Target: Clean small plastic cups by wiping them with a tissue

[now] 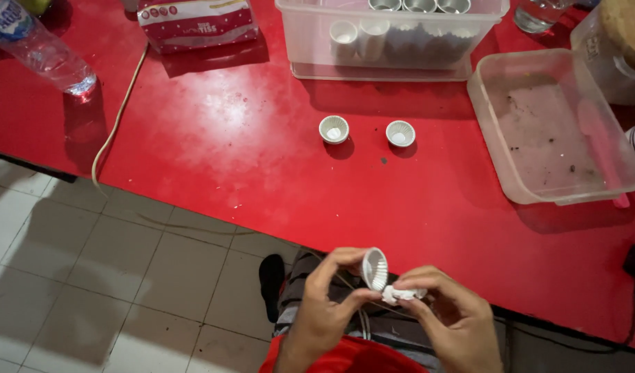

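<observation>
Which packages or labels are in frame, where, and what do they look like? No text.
Tissue pack: top centre-left of the red table, soft rectangular, red and white.
Water bottle: top left, clear plastic, lying tilted, blue and white label.
Clear container: top right edge, small white label, partly cut off.
No screens or signs.

A glossy red table [262, 159] is carrying two small white fluted cups [334, 129], which are standing side by side near its middle. Behind them a clear plastic tub [317, 48] is holding white cups and metal tins. To the right, a shallow clear plastic tray [493, 117] is lying with dark crumbs inside. A clear plastic water bottle [37, 48] is lying at the far left, near a red-and-white tissue pack [196, 24]. A pale cord [117, 117] is trailing over the table's edge toward the grey tiled floor [89, 276].
</observation>
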